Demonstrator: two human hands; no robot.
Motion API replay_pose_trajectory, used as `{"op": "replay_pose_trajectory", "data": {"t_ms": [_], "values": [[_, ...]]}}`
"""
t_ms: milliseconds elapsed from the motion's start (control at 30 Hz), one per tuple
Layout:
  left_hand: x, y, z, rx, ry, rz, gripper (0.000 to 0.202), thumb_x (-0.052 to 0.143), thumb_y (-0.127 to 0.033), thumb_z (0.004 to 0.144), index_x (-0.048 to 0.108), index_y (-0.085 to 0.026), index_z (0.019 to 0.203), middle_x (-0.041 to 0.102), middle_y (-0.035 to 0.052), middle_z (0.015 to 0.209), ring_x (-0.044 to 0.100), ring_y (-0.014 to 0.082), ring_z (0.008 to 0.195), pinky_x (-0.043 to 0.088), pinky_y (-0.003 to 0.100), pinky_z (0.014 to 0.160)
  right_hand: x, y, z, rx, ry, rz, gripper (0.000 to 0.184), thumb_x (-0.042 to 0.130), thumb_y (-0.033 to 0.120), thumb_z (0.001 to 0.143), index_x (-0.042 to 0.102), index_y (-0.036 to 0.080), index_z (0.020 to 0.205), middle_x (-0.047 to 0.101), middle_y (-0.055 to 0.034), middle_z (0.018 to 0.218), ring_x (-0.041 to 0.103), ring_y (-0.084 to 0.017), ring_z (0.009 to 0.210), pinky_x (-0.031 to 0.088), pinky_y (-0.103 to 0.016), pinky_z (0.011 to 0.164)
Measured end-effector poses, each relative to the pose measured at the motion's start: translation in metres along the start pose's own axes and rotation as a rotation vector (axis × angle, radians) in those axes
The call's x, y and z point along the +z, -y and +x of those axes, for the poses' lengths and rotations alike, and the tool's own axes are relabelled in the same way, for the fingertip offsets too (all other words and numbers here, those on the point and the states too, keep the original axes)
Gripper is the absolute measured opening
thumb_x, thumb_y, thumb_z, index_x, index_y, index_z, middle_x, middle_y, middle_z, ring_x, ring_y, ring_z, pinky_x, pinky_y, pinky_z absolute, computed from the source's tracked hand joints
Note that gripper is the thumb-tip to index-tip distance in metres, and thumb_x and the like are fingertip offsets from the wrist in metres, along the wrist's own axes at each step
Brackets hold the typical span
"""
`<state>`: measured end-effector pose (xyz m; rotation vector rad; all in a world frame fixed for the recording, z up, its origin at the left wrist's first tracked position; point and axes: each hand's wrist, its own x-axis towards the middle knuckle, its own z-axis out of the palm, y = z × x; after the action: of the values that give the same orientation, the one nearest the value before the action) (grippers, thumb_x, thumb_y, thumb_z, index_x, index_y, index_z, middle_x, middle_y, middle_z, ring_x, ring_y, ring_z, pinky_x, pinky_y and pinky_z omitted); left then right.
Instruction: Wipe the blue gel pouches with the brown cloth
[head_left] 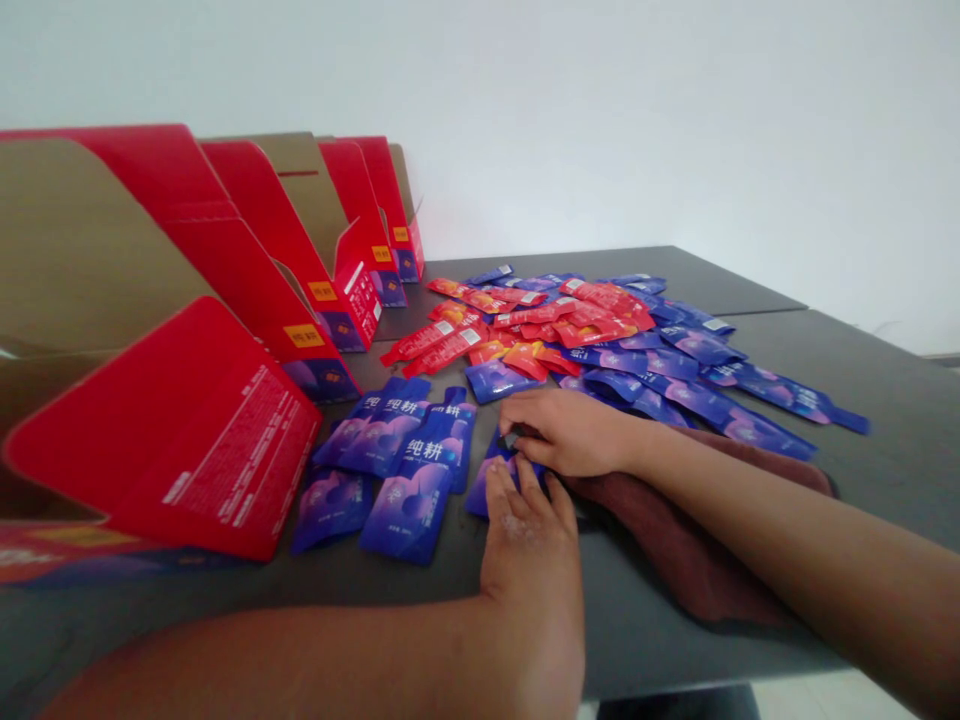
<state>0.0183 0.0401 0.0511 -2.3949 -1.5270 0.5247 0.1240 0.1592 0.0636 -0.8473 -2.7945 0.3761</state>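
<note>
Head view — open red cartons lean beside loose blue sachets.

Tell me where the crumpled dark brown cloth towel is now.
In the head view, the towel lies on the dark grey table, right of the left hand, under the right forearm, below blue foil sachets.

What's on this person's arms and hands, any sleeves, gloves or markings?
The left forearm and right forearm are bare: no sleeves, and no watch or bracelet shows. The left hand and right hand wear no gloves. Pale, powdery flecks mark the back of the left hand; the right shows none.
</note>
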Motion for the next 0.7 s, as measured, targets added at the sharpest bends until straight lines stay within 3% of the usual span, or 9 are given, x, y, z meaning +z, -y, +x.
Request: {"op": "replay_pose_trajectory", "data": {"t_ms": [167, 367, 567, 700], "values": [[-0.0002, 0.0, -0.0007, -0.013, 0.004, -0.005, 0.051, 0.043, -0.019, 0.092, 0.038, -0.013, 0.143, 0.045, 0.0239, 0.142, 0.045, 0.0365, 0.127, 0.04, 0.051, 0.106, -0.0029, -0.0074, 0.0011, 0.097, -0.009, -0.105, 0.013, 0.051, 0.017, 0.083, 0.062, 0.016, 0.089, 0.066, -0.0068, 0.09, 0.059, -0.018, 0.082, 0.041, -0.028, 0.072], [0.0, -0.0007, -0.001, -0.022, 0.005, -0.018, 0.051, 0.042, -0.019, 0.092, 0.039, -0.013, 0.142, 0.044, 0.0246, 0.142, 0.046, 0.0362, 0.126, 0.04, 0.05, 0.107, -0.0026, -0.0025, 0.0011, -0.023, 0.013, -0.027, 0.013, 0.055, 0.014, 0.081, 0.064, 0.015, 0.09, 0.066, -0.006, 0.092, 0.059, -0.017, 0.084, 0.042, -0.026, 0.075], [-0.0007, -0.0007, -0.0011, -0.021, 0.007, -0.012, 0.053, 0.046, -0.019, 0.091, 0.038, -0.014, 0.143, 0.045, 0.0225, 0.143, 0.044, 0.0363, 0.128, 0.039, 0.051, 0.108, -0.0043, -0.0033, 0.0032, 0.063, 0.015, -0.098, 0.014, 0.054, 0.014, 0.082, 0.066, 0.016, 0.089, 0.067, -0.0064, 0.091, 0.06, -0.018, 0.083, 0.042, -0.027, 0.072], [-0.0026, 0.0001, -0.0001, -0.05, 0.021, -0.056, 0.05, 0.044, -0.017, 0.091, 0.041, -0.017, 0.142, 0.045, 0.0211, 0.143, 0.046, 0.0372, 0.126, 0.043, 0.051, 0.105, -0.0036, -0.0005, 0.0036, 0.015, 0.031, -0.07, 0.014, 0.054, 0.013, 0.081, 0.066, 0.015, 0.089, 0.066, -0.0068, 0.091, 0.06, -0.018, 0.085, 0.043, -0.028, 0.075]]}}
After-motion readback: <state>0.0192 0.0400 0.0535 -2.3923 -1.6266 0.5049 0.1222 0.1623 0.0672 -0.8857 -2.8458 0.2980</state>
